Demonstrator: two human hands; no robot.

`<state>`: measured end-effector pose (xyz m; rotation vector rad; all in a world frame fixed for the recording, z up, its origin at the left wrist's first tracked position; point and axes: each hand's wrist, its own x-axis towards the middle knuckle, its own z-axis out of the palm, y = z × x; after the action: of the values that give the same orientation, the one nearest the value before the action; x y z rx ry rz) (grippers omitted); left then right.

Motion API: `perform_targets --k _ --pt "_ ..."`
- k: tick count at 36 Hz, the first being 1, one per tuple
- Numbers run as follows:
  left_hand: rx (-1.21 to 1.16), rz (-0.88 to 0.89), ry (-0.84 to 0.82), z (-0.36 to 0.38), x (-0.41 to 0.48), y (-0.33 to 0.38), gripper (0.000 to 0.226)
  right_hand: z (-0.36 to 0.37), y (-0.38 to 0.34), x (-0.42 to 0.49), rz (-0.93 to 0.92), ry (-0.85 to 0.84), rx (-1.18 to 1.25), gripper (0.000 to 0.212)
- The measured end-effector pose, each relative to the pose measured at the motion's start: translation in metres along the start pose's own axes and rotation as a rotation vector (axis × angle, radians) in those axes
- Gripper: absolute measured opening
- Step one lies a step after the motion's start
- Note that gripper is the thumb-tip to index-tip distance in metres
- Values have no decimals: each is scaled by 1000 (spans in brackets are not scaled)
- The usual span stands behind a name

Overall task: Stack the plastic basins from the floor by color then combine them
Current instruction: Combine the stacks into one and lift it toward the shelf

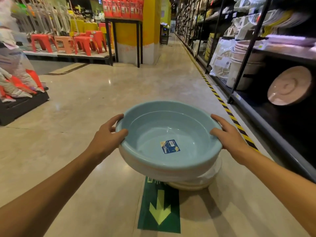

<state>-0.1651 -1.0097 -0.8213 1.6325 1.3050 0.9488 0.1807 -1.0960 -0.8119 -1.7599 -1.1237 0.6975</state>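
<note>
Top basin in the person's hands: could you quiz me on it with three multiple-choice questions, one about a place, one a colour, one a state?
1. Where is the label sticker?
A. on the floor
B. on the inner bottom of the top basin
C. on the outside of the rim

2. What colour is the top basin?
A. light blue
B. red
C. yellow

3. What are the left hand and right hand doing?
A. both hang free
B. only one touches the basin
C. both grip the rim, one on each side

Answers: 1 B, the sticker lies flat in the bowl's middle; 2 A, its whole inside is pale blue; 3 C, a thumb curls over the rim on each side.
</note>
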Motion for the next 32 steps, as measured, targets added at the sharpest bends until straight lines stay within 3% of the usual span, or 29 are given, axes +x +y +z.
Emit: perform_targets --k 13,32 --pt "-8 10 -67 112 68 -19 66 -53 77 69 16 87 -20 61" --pt "27 -91 -48 175 93 -94 74 -22 189 132 9 -3 -72 63"
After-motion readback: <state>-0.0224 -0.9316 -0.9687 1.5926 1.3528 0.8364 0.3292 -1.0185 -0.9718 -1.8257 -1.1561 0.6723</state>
